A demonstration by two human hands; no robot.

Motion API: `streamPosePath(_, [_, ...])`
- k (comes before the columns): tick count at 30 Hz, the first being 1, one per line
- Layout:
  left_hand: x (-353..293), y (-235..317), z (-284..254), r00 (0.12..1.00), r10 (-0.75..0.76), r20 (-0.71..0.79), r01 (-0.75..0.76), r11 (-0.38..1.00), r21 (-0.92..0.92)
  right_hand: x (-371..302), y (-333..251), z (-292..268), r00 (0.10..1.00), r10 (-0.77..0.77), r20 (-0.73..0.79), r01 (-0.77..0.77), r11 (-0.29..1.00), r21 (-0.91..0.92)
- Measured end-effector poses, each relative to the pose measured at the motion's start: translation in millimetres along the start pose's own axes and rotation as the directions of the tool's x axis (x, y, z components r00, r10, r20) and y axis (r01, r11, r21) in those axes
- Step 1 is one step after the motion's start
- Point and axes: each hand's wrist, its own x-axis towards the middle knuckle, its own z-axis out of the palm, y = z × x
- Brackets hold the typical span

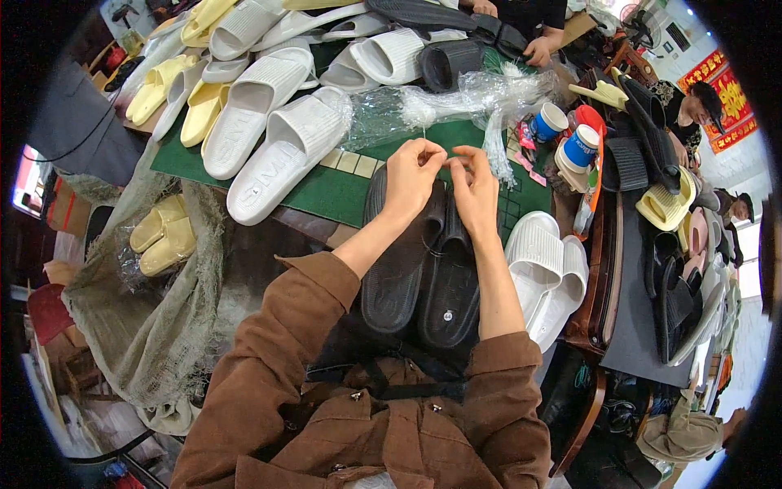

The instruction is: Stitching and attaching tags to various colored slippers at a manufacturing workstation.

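A pair of black slide sandals point(391, 277) lies at the near edge of the table, toes pointing away, with a small round sticker on the right one's insole. Above their straps my left hand point(410, 181) is closed in a pinch, thumb against forefinger. Close beside it, my right hand point(474, 194) also has its fingertips pinched together. Whatever the fingertips hold, if anything, is too small to make out. A pair of white slides point(538, 269) lies to the right of my right forearm, and larger white slides point(287, 155) rest to the left.
Clear plastic bags point(464, 102) and a bundle of white ties point(497, 147) lie on the green table mat point(358, 204). Paper cups point(580, 148) stand at the right. A sack point(147, 326) holding yellow slippers point(165, 235) hangs at the left. Another person's hand point(542, 49) is across the table.
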Motion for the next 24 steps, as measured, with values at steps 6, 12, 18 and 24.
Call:
streamPosePath(6, [3.0,-4.7,-2.5,1.0,-0.024,0.014,0.025,0.999,-0.041,1.9,5.2,0.1,0.992,-0.071,0.1,0.08,0.992,-0.096])
streamPosePath(12, [1.4,-5.2,-3.4,1.0,0.012,0.014,-0.011,0.998,-0.054,2.4,0.7,-0.8,0.996,-0.074,0.045,0.08,0.988,-0.133])
streamPosePath(18, [0.8,-0.5,-3.5,1.0,0.023,0.007,-0.023,0.998,-0.057,2.2,0.9,-2.0,0.994,-0.11,0.024,0.112,0.979,-0.169])
streamPosePath(24, [2.2,-2.0,-4.8,1.0,0.029,0.005,-0.029,0.999,-0.032,1.3,-0.4,-1.4,0.992,-0.129,0.015,0.13,0.977,-0.169])
